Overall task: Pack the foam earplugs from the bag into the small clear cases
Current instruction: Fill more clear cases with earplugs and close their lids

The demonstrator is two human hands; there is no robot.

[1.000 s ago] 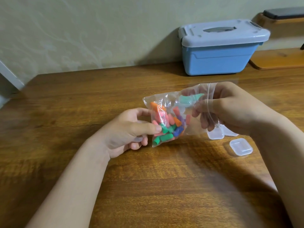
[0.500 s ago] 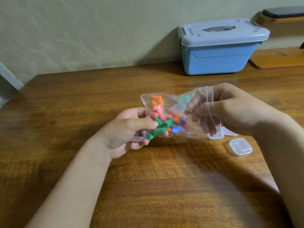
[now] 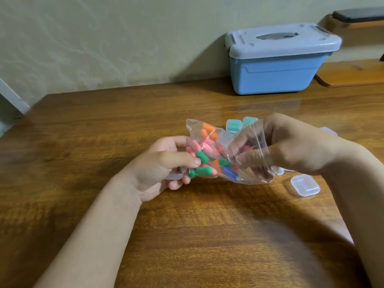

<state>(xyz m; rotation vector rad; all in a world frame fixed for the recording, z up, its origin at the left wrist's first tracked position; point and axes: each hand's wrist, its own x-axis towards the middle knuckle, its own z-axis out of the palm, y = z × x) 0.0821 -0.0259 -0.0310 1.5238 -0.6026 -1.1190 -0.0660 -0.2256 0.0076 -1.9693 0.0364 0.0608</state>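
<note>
Both hands [image 3: 295, 148] hold the earplug bag [image 3: 224, 154] between them.

orange, pink, green, blue earplugs [image 3: 207, 154]; blue box [image 3: 276, 76], perhaps grey-lidded.

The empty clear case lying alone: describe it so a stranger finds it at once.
Start at the blue storage box against the wall, then come toward the person, past the right hand reaching into the earplug bag. Below that wrist a small square clear case lies on the table, closed and empty, unlike the teal-filled cases behind the bag.

Glossy clear plastic bag [image 3: 252, 142], matt foam earplugs [image 3: 202, 156], polished wooden table [image 3: 104, 121]
</note>
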